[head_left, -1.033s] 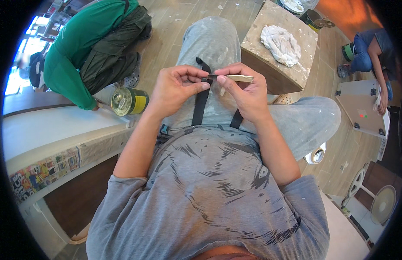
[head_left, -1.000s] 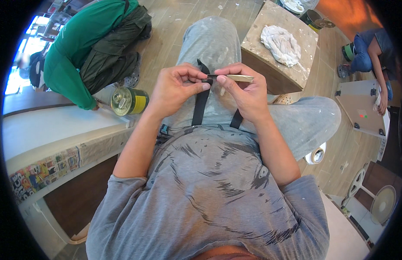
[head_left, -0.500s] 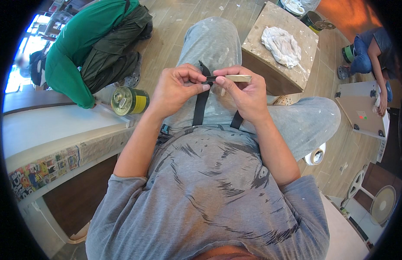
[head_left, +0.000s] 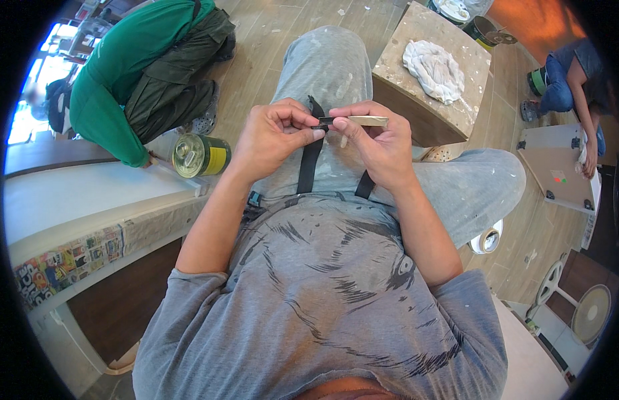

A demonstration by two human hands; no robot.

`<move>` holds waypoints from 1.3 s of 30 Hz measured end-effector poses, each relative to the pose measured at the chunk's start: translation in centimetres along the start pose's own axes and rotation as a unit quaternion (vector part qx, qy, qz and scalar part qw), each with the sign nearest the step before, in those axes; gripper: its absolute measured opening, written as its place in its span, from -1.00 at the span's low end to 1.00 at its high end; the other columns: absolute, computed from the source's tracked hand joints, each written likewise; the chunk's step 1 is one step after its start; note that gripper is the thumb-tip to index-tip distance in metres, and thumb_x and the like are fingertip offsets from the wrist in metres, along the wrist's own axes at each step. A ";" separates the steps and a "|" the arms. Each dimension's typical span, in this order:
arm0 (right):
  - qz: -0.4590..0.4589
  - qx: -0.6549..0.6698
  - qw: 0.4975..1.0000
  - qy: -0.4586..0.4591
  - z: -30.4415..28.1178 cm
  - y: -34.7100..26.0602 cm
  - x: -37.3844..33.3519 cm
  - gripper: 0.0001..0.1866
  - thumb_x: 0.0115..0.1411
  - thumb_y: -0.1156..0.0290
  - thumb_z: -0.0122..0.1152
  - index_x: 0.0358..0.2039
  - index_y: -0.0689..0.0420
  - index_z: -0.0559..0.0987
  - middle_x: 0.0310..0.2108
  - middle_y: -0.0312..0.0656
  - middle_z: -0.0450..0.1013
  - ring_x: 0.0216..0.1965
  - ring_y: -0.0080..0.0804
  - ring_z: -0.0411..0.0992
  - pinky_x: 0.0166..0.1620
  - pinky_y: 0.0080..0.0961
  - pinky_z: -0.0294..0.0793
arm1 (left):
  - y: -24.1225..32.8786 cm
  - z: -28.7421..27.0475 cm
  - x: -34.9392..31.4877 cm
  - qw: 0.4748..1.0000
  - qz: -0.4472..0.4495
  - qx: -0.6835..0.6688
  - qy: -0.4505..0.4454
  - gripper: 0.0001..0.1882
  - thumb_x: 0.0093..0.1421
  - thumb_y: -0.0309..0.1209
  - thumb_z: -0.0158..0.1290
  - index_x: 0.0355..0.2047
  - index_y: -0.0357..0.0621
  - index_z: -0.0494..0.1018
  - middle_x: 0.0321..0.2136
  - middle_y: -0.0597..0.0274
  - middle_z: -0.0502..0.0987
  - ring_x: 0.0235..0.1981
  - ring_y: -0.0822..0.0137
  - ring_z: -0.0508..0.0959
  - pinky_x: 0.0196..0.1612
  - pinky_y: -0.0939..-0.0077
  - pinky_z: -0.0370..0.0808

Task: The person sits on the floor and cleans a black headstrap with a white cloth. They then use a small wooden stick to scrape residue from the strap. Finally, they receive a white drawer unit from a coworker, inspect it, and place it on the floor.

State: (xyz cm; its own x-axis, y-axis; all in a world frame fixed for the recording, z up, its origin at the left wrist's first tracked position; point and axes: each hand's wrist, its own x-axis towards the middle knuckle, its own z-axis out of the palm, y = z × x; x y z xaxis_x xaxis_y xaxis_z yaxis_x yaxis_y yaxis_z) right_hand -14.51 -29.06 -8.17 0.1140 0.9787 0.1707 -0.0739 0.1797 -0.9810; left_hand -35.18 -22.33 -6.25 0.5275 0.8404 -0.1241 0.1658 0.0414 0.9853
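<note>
Over my lap, both hands are raised close together in front of me. My right hand (head_left: 383, 143) pinches a narrow, pale, flat-sided piece (head_left: 369, 121) between thumb and fingers. A thin dark strip (head_left: 328, 122) runs from its left end toward my other hand. My left hand (head_left: 273, 137) closes thumb and forefinger on the left end of that dark strip. Whether the strip and the pale piece are one object cannot be made out. Behind the fingers a black strap (head_left: 310, 167) hangs down over my grey, paint-spotted trousers (head_left: 326, 60).
A crumpled white cloth (head_left: 433, 72) lies on a wooden box (head_left: 406, 50) ahead right. A tin can (head_left: 201, 155) stands left, near a person in green (head_left: 116, 87). Another person (head_left: 576, 80) handles a panel (head_left: 556, 163) at far right. A long white board (head_left: 96, 193) lies left.
Both hands keep almost the same place and grip. The pale piece in my right hand has tilted very slightly.
</note>
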 end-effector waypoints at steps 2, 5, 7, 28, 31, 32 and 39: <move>-0.012 -0.004 1.000 -0.004 0.0 0.2 0.1 -0.84 0.26 0.45 0.41 -0.17 0.22 0.75 -0.30 -0.22 0.67 -0.28 -0.57 0.57 -0.18 -0.60 0.52 | -0.1 0.0 0.0 1.000 -0.004 -0.017 0.004 -0.89 0.14 -0.66 0.34 -0.30 -0.34 0.66 -0.25 0.28 0.57 -0.22 0.52 0.54 -0.13 0.61 0.47; -0.026 -0.032 0.999 -0.015 -0.1 0.0 0.1 -0.84 0.26 0.46 0.41 -0.17 0.21 0.75 -0.30 -0.21 0.67 -0.28 -0.56 0.57 -0.17 -0.59 0.52 | 0.2 0.1 0.0 1.000 -0.016 -0.009 0.004 -0.89 0.14 -0.66 0.34 -0.31 -0.34 0.66 -0.25 0.28 0.58 -0.23 0.52 0.54 -0.13 0.60 0.48; -0.015 -0.032 0.999 -0.009 0.0 -0.3 0.1 -0.84 0.26 0.46 0.42 -0.17 0.21 0.75 -0.30 -0.20 0.67 -0.28 -0.55 0.57 -0.17 -0.59 0.52 | 0.2 0.1 0.0 1.000 -0.015 -0.002 0.005 -0.90 0.14 -0.66 0.33 -0.31 -0.34 0.66 -0.25 0.28 0.58 -0.22 0.52 0.55 -0.13 0.60 0.48; -0.021 -0.012 1.000 -0.005 0.1 0.0 0.1 -0.86 0.26 0.51 0.40 -0.18 0.23 0.74 -0.32 -0.18 0.66 -0.27 -0.54 0.59 -0.16 -0.59 0.54 | 0.3 -0.3 0.1 0.998 -0.032 -0.045 -0.017 -0.82 0.12 -0.68 0.33 -0.24 -0.37 0.66 -0.16 0.24 0.56 -0.16 0.49 0.56 -0.05 0.59 0.50; 0.015 0.022 1.000 0.012 0.3 -0.3 0.0 -0.85 0.24 0.51 0.42 -0.18 0.22 0.75 -0.31 -0.19 0.66 -0.27 -0.53 0.59 -0.16 -0.58 0.53 | 0.3 -0.2 0.1 0.999 -0.021 -0.043 -0.014 -0.83 0.13 -0.66 0.34 -0.24 -0.36 0.66 -0.20 0.27 0.59 -0.22 0.53 0.57 -0.11 0.64 0.52; 0.011 0.022 1.000 0.013 0.3 -0.1 0.0 -0.85 0.24 0.50 0.42 -0.18 0.22 0.75 -0.31 -0.19 0.66 -0.27 -0.53 0.58 -0.16 -0.58 0.52 | 0.2 -0.2 0.1 0.999 -0.015 -0.041 -0.013 -0.83 0.14 -0.64 0.34 -0.24 -0.35 0.66 -0.23 0.29 0.61 -0.25 0.55 0.58 -0.13 0.66 0.53; -0.006 -0.004 1.000 0.005 0.1 0.0 -0.1 -0.85 0.24 0.49 0.42 -0.19 0.22 0.75 -0.31 -0.20 0.66 -0.28 -0.52 0.59 -0.18 -0.57 0.53 | 0.6 -0.3 0.1 0.998 -0.034 -0.041 -0.021 -0.82 0.13 -0.70 0.32 -0.23 -0.39 0.65 -0.17 0.26 0.54 -0.16 0.50 0.57 -0.06 0.61 0.51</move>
State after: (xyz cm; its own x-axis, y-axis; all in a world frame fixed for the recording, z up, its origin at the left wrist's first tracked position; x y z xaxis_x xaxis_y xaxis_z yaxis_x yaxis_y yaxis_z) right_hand -14.64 -29.11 -8.22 0.1239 0.9754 0.1826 -0.0642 0.1915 -0.9794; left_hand -35.28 -22.08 -5.69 0.5518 0.8110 -0.1944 0.1350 0.1432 0.9804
